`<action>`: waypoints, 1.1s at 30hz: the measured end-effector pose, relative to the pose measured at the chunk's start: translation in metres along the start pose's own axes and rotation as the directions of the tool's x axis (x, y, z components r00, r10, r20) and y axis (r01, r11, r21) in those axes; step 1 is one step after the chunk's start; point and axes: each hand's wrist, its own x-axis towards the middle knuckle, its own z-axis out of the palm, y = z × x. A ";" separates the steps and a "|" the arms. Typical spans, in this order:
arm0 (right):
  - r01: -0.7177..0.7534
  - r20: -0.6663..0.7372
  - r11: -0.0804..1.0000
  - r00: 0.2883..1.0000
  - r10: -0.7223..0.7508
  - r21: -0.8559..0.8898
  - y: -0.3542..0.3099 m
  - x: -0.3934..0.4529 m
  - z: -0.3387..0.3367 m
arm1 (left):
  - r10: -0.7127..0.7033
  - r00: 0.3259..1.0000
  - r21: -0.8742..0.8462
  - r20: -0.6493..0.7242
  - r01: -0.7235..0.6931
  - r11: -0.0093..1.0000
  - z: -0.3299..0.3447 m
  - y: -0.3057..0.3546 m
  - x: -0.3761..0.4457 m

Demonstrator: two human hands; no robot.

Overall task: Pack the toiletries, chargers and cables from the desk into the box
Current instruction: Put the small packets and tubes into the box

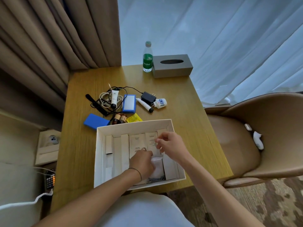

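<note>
Left hand (144, 163) fingers curled gripping white pouch (157, 167) in box (136, 126), right hand (170, 143) fingers loosely pinched

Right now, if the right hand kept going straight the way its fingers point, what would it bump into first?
Probably the flat white packets standing in the box: the right hand points left, just above them. Depth is unclear.

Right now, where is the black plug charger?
In the head view the black charger lies on the desk beyond the white box, right of the blue case, touching the small white bottle.
</note>
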 end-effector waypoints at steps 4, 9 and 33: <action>0.009 0.014 1.000 1.000 -0.009 -0.019 -0.003 0.003 0.001 | 0.036 0.999 0.056 -0.007 -0.036 0.998 0.000 -0.002 -0.001; 0.058 0.035 0.998 0.998 -0.057 -0.025 -0.017 0.017 -0.003 | 0.083 0.984 0.076 -0.160 -0.071 0.995 -0.011 -0.006 -0.006; 0.123 0.187 0.761 0.982 -0.002 -0.637 -0.091 0.192 0.044 | -0.205 0.860 -0.466 -0.467 -0.043 0.884 -0.174 -0.066 0.035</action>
